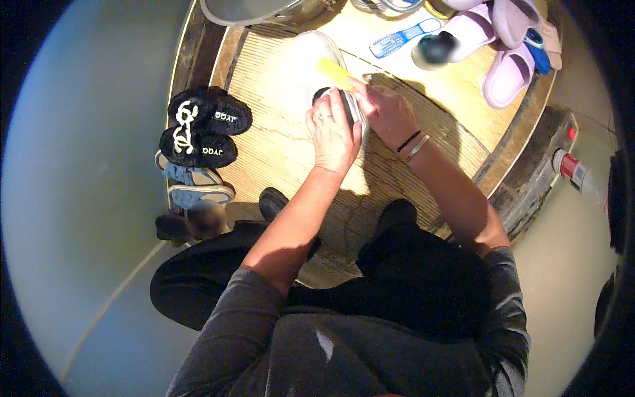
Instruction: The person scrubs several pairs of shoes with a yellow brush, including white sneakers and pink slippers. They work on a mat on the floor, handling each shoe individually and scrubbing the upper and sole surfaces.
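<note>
My left hand (333,133) grips a white shoe (325,44) at its near end, with the fingers spread over its dark opening. Strong glare washes out much of the shoe's upper. Held in my right hand (394,111) is a flat yellow tool (335,72), perhaps a brush, whose far end lies against the shoe. Its working face is hidden. Both hands are close together at the shoe, over a ribbed wooden-looking platform (270,134).
Black fuzzy slippers (213,109) and blue-grey sandals (201,196) line the left edge. A grey basin (248,12) stands at the top. A blue brush (397,42) and lilac clogs (508,74) lie at the upper right. A red-labelled bottle (573,168) is beyond the right edge.
</note>
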Demonstrator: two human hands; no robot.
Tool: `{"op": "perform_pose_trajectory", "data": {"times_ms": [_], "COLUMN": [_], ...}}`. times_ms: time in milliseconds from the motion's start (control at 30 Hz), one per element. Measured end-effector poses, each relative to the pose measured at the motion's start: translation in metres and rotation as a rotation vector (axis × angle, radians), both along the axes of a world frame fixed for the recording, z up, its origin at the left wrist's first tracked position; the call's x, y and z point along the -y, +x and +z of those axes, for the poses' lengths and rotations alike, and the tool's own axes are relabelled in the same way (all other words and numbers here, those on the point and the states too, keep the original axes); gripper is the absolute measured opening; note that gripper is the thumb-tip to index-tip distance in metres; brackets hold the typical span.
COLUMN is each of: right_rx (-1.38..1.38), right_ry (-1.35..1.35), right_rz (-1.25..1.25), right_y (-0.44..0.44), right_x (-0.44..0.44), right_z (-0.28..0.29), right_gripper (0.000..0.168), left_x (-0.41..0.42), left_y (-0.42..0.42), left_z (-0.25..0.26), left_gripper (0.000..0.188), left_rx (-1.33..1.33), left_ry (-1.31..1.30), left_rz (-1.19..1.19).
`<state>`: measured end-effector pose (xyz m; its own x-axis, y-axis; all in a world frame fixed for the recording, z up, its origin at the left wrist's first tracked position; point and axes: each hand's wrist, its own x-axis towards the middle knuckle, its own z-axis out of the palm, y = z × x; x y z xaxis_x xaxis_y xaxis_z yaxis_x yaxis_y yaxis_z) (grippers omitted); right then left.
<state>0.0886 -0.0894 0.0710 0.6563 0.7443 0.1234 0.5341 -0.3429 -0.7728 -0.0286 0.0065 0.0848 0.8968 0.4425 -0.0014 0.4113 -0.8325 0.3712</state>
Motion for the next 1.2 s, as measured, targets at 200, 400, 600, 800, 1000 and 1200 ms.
{"op": "perform_pose_trajectory", "data": {"times_ms": [200,400,600,800,1000,1200], "right_rx": [-0.076,0.288,0.198,0.081,0.024,0.116], "right_ry": [0.011,-0.048,0.185,-0.326,-0.089,-0.241], "right_rz": [-0.076,0.075,0.085,0.047,0.197,0.040], "right_y": [0.037,0.027,0.042,0.041,0.013,0.042], "right_x": [-0.004,-0.030,-0.038,-0.043,-0.042,-0.046], "right_z": [-0.020,-0.029,-0.024,-0.004,0.014,0.000], "right_gripper": [0.029,0.028,0.023,0.026,0.025,0.028], "left_x": [0.005,0.002,-0.010,-0.019,-0.011,-0.005], "left_y": [-0.030,-0.046,-0.086,-0.102,-0.091,-0.086], "left_z": [-0.036,-0.025,-0.024,-0.035,-0.026,-0.030], "left_gripper": [0.063,0.069,0.062,0.064,0.059,0.059], "left_rx": [-0.142,-0.217,-0.350,-0.407,-0.324,-0.315], "left_ry": [0.037,0.013,0.061,0.158,0.040,0.176], "left_rz": [-0.109,-0.193,-0.152,-0.227,-0.183,-0.190]}}
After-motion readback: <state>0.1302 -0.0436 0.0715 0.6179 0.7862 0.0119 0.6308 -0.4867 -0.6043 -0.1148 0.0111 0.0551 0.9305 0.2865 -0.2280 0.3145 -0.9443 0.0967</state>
